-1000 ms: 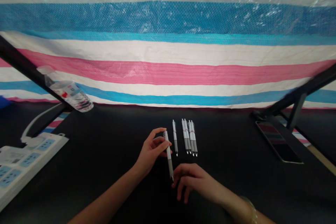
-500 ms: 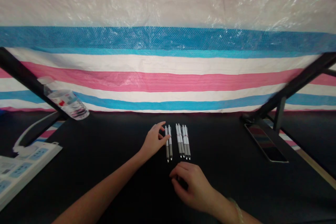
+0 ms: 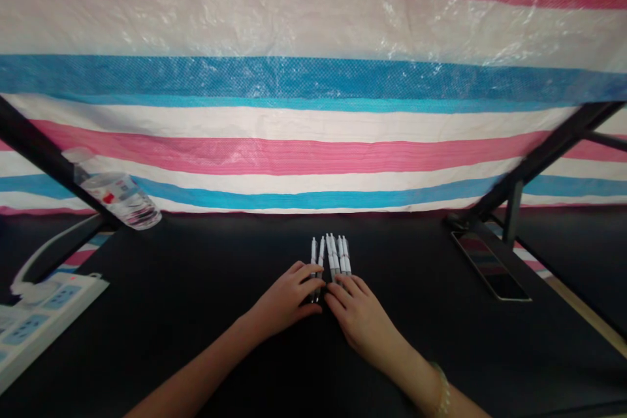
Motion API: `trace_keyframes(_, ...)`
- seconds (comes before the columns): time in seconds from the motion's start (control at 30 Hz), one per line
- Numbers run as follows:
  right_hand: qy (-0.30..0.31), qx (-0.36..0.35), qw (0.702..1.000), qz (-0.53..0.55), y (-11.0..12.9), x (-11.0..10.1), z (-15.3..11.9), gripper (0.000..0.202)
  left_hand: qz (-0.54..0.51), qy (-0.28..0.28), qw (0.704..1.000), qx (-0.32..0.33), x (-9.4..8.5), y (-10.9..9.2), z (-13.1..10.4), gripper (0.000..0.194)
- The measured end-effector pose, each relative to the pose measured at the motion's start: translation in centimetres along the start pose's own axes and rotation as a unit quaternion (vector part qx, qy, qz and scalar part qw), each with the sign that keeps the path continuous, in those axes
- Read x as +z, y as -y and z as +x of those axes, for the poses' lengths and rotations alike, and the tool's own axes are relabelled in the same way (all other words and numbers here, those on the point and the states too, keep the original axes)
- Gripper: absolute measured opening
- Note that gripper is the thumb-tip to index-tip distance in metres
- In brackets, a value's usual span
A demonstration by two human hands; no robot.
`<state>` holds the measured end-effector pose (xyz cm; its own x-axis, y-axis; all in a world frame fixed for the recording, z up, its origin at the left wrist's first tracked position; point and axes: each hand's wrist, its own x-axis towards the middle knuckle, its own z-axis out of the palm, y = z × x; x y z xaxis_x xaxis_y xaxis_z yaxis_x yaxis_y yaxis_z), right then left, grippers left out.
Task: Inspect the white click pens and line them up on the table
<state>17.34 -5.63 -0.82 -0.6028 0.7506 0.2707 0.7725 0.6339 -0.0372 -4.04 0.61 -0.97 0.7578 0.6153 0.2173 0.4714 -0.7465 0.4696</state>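
Note:
Several white pens with grey grips lie side by side on the black table (image 3: 235, 261), their tips toward me. Two of them, the left pens (image 3: 314, 249), are partly covered by the fingers of my left hand (image 3: 289, 294), which rest across their lower halves. Close on the right, my right hand (image 3: 360, 317) has its fingertips over the lower ends of the right pens (image 3: 337, 251). The fingers of both hands are somewhat spread and lie on the pens without wrapping round them. A bracelet circles my right wrist.
A clear plastic cup (image 3: 130, 201) leans by a black bar at the back left. At the left edge lies a white power strip (image 3: 53, 307) with a cable. A phone (image 3: 490, 266) lies at the right, beside another black bar. Behind hangs a striped sheet (image 3: 313, 157).
My left hand has moved down toward the pens' lower ends. My right hand has moved up onto the right pens, and the two pen groups are closer together. The view has shifted slightly.

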Motion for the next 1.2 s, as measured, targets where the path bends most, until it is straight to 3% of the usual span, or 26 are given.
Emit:
trace_keyframes(0.1, -0.008, -0.018, 1.0, -0.019, -0.1, -0.2, 0.2, 0.015, -0.004, -0.031, 1.0, 0.0, 0.4, 0.3, 0.0, 0.031)
trace_keyframes(0.3, -0.011, -0.078, 0.997, -0.018, -0.1, -0.8, 0.6, 0.005, 0.015, -0.071, 0.997, 0.012, 1.2, 0.7, -0.2, 0.034)
trace_keyframes(0.5, -0.008, -0.13, 0.991, 0.004, 0.3, -1.7, 0.5, 0.014, 0.032, -0.082, 0.996, 0.004, 1.4, 0.2, -0.2, 0.029)
trace_keyframes(0.63, -0.004, -0.118, 0.993, -0.007, 0.5, -1.3, 0.3, 0.008, 0.047, -0.085, 0.995, -0.006, 1.5, -0.3, -0.2, 0.025)
trace_keyframes(0.77, -0.012, -0.129, 0.991, -0.016, 0.6, -1.1, 0.3, 0.016, 0.052, -0.09, 0.995, -0.003, 1.8, -0.3, -0.4, 0.026)
trace_keyframes(0.9, -0.048, -0.117, 0.99, 0.066, 0.2, -3.3, 0.0, 0.019, 0.019, -0.099, 0.995, -0.009, 1.1, -0.9, -0.9, 0.038)
trace_keyframes(1.0, -0.105, -0.044, 0.979, 0.172, -0.2, -5.2, -1.1, 0.017, -0.031, -0.116, 0.992, -0.044, -0.4, -2.0, -1.7, 0.045)
trace_keyframes(1.07, -0.207, 0.05, 0.942, 0.26, -0.2, -5.7, -2.2, 0.013, -0.087, -0.126, 0.984, -0.093, -1.2, -3.1, -2.6, 0.043)
trace_keyframes(1.1, -0.255, 0.116, 0.91, 0.306, -0.1, -5.7, -2.8, 0.011, -0.121, -0.125, 0.977, -0.125, -1.5, -3.6, -3.1, 0.043)
trace_keyframes(1.17, -0.35, 0.25, 0.808, 0.402, 0.4, -5.2, -3.8, 0.007, -0.203, -0.138, 0.951, -0.187, -1.4, -4.7, -4.0, 0.044)
trace_keyframes(1.2, -0.363, 0.304, 0.756, 0.452, 0.8, -4.8, -4.1, 0.01, -0.257, -0.14, 0.932, -0.216, -1.1, -5.2, -4.5, 0.044)
